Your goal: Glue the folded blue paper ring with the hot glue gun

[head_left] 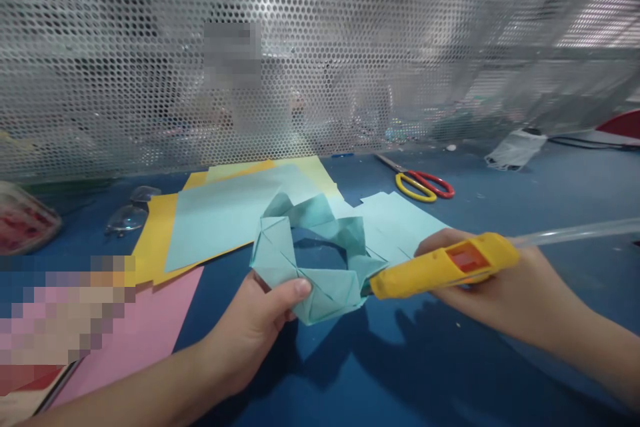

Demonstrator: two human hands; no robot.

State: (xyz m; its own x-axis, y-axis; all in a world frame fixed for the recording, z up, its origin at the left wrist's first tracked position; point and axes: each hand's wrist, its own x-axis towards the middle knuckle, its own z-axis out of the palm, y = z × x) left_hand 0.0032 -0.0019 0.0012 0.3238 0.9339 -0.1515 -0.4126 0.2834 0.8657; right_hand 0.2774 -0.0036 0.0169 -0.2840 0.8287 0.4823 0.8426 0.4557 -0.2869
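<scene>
Head view shows us gluing: our left hand [260, 320] pinches the folded teal paper ring [313, 257] at its near-left edge, holding it just above the blue table [500, 213]. Our right hand [500, 293] is closed around the yellow glue gun [443, 267], its nozzle touching the ring's right side. Loose coloured sheets [220, 213] lie behind, scissors [420, 183] farther back. We judge that the next move needs a steady ring and a gentle squeeze at the seam.

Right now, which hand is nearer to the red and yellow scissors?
Right. The right hand, holding the yellow glue gun, lies just in front of the scissors; the left hand, gripping the folded teal paper ring, sits farther away.
</scene>
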